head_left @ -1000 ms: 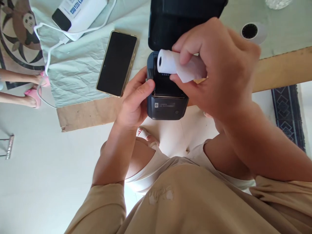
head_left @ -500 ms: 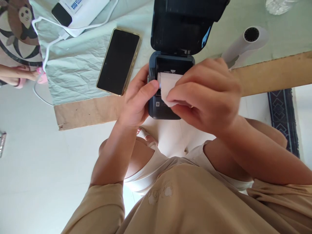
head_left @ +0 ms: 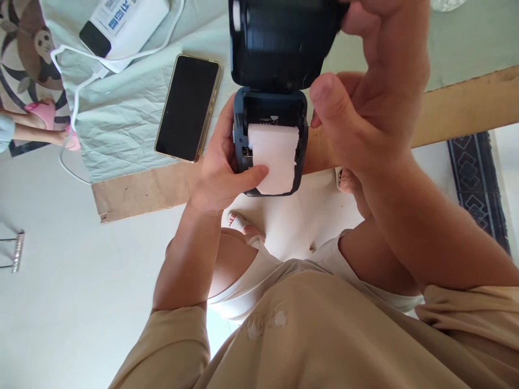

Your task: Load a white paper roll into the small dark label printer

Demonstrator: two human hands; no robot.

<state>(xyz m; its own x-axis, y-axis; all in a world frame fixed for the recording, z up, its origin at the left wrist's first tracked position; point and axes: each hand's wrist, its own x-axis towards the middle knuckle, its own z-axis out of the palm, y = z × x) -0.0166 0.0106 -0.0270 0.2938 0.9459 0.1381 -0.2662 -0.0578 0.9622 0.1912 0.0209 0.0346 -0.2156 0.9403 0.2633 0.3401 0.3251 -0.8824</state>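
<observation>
**Paper roll's in, lid about to get handled**

So the white paper roll [head_left: 271,154] is now sitting inside the little dark label printer [head_left: 269,141], right at the centre of the frame, with its loose end draped down over the front edge. A second ago that roll was up in the right hand, pinched between thumb and fingers above the open bay; half a second ago it was being pushed down in. Now it's seated, which I'd say means the loading bit is basically done and what's left is dealing with the lid.

The left hand [head_left: 221,173] is wrapped around the printer's left side, thumb pressing across the bottom of the paper tail, so it's gripping the printer body and pinning the paper. The right hand [head_left: 365,102] has let go of the roll and moved to upper right, fingers curled onto the raised lid [head_left: 284,46], thumb sticking out free.

Other differences: the printer looks nearer the camera than before, and the white tube thing seen at upper right earlier is now hidden.

A phone [head_left: 187,108] lies screen-up just left of the printer on the cloth-covered worktop [head_left: 121,124], with a white power bank [head_left: 121,24] and cable in the upper left.
</observation>
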